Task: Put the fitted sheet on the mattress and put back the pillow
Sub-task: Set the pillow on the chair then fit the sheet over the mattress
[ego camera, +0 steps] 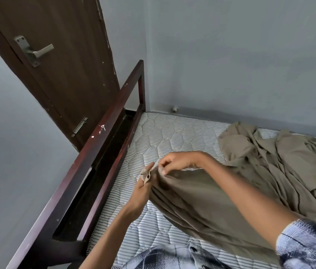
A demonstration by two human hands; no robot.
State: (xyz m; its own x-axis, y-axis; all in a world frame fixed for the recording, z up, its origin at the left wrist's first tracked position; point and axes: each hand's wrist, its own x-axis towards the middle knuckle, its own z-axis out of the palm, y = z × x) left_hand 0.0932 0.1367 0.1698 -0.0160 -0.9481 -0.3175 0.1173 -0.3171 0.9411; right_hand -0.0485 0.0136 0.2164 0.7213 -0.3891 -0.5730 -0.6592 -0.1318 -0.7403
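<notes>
Loosely rumpled, the olive fitted sheet (269, 171) has one corner pinched by left hand (141, 191) and right hand (178, 162).

fitted sheet (230, 202) cut off at right, door (66, 78) top cropped

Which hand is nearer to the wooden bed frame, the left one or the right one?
Left. The left hand holds the sheet corner near the bed frame; the right hand pinches the sheet farther in, over the mattress.
</notes>
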